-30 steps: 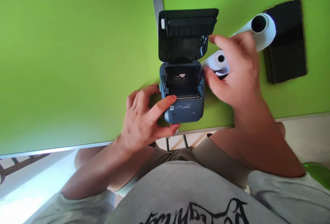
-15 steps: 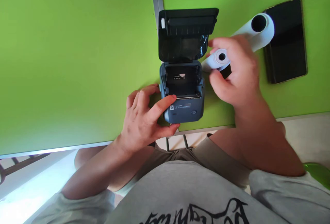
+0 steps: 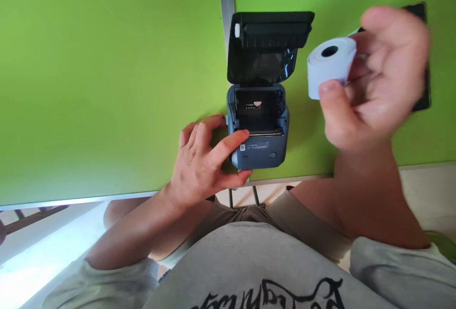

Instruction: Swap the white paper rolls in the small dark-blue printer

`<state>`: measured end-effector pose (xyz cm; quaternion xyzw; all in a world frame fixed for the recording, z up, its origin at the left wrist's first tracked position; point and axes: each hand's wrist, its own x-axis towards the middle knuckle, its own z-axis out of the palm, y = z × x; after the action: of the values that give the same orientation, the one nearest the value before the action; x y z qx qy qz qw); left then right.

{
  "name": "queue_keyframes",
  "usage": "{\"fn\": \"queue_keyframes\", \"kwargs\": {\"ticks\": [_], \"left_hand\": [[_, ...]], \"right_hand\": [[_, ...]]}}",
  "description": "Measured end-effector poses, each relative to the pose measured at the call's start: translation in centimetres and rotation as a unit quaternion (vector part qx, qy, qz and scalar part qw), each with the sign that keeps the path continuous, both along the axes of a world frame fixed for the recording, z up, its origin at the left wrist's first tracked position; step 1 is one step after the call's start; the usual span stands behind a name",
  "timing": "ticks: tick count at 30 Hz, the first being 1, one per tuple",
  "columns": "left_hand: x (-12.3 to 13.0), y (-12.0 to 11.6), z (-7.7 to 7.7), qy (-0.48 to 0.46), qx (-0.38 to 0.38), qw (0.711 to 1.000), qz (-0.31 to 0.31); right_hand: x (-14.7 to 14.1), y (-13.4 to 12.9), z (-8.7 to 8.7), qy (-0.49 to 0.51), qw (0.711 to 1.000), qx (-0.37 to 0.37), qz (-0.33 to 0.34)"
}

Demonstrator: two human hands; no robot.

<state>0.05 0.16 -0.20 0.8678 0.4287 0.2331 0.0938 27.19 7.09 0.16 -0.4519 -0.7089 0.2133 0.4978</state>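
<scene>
Where the right hand point(image 3: 386, 79) hovers, it (partly) hides a device point(image 3: 418, 14).

The printer point(image 3: 259, 153) stands on the table point(image 3: 107, 86), close to its front edge point(image 3: 89, 201). The lid point(image 3: 263, 67) is turned up behind the printer. The left hand point(image 3: 199, 162) is at the left front corner, with one fingertip on top. On the right, apart from the printer, the roll point(image 3: 326, 74) is in the right hand point(image 3: 388, 76). Farther right, partly covered by this hand, the phone point(image 3: 417, 11) lies on the table.
</scene>
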Motion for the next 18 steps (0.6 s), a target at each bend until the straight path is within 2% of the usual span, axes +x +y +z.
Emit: {"fn": "queue_keyframes", "kwargs": {"ticks": [3,7,18], "left_hand": [[0.1,-0.1,0.0,-0.003,-0.004,1.000,0.004],[0.2,-0.1,0.1,-0.005,-0.014,1.000,0.003],[0.0,-0.2,0.1,-0.009,-0.027,1.000,0.000]], "right_hand": [[-1.2,-0.6,1.5,0.034,0.996,0.072,0.032],[-2.9,-1.4,2.8,-0.050,0.995,0.041,0.081],[-4.3,-1.1,2.5,-0.126,0.987,0.073,0.067]]}}
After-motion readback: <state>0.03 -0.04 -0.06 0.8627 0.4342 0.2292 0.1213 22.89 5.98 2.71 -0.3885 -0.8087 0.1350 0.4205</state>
